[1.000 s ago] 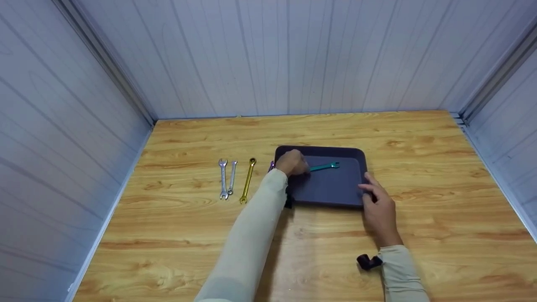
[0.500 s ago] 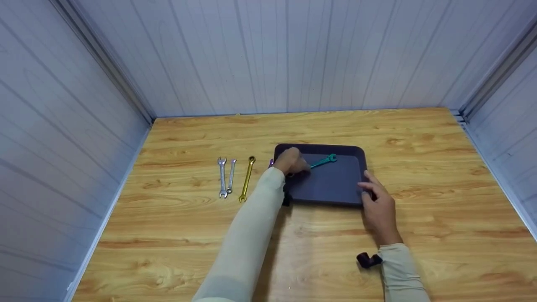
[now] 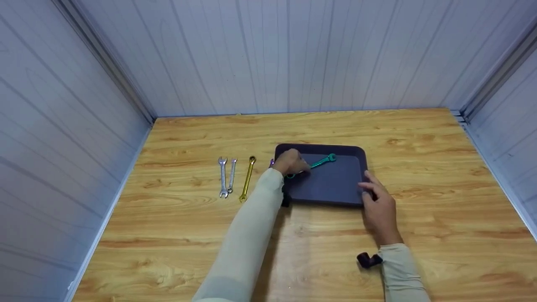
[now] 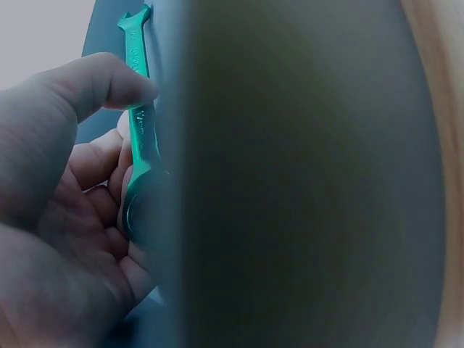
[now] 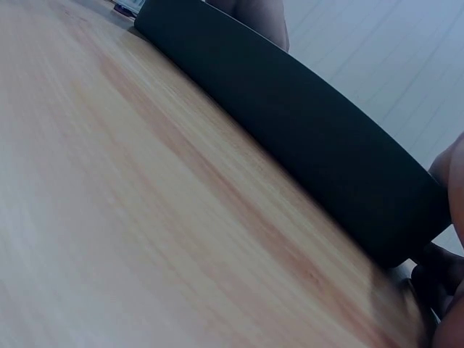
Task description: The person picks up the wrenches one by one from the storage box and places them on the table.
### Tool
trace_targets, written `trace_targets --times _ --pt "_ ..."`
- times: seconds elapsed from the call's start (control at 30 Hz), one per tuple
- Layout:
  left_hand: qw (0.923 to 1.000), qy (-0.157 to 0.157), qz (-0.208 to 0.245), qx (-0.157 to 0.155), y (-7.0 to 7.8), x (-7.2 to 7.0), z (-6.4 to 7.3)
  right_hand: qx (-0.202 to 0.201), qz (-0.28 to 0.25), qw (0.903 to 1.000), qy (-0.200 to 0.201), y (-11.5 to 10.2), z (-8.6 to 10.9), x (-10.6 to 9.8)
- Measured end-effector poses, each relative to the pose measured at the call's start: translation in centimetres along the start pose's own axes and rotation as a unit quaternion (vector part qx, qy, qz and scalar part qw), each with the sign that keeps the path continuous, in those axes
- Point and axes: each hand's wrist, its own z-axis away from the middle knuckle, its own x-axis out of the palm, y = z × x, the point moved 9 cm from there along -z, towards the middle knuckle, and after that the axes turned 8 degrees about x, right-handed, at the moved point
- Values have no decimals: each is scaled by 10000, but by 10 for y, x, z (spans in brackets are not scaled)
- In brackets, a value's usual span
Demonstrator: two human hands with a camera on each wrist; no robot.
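A green combination wrench [image 3: 323,161] slants over the left half of a dark tray [image 3: 335,188]. My left hand [image 3: 290,162] pinches its shaft; in the left wrist view the thumb [image 4: 109,83] lies across the wrench [image 4: 141,134], with curled fingers [image 4: 98,163] behind it. The wrench's ring end is partly covered by the blurred tray wall. My right hand [image 3: 379,209] holds the tray's right rim near the front corner. In the right wrist view, fingers [image 5: 453,181] show at the corner of the tray's outer wall [image 5: 290,130].
Left of the tray lie a yellow wrench [image 3: 248,180], a small silver wrench [image 3: 232,176] and a larger silver wrench [image 3: 223,178]. A purple piece [image 3: 272,162] peeks out beside the left wrist. Panelled walls [image 3: 260,58] enclose the wooden table [image 3: 168,235].
The green wrench has turned in my left hand: its open end swung away from me, and its ring end now shows under the hand. The right hand and tray stay about the same.
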Motion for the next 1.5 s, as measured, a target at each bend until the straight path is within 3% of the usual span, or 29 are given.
trace_targets --times 0.17,0.4,0.63,0.9,1.13,1.5 --pt "9998 -42 172 8 -1 0 0 -7 58 10000 0 0 0 0" --pt "9994 -177 184 -226 -3 -4 6 5 30 10000 -3 2 0 1" --pt "9973 -483 483 -271 -5 -1 5 7 -89 10000 -37 1 -1 1" --pt "9928 -464 1097 -115 -3 1 5 99 -185 9997 -90 0 -1 1" --pt "9877 -379 1508 -135 -2 1 7 -105 60 9999 7 -1 -1 -1" --pt "9844 -383 1712 -133 -3 2 6 133 -166 9997 -113 3 0 0"
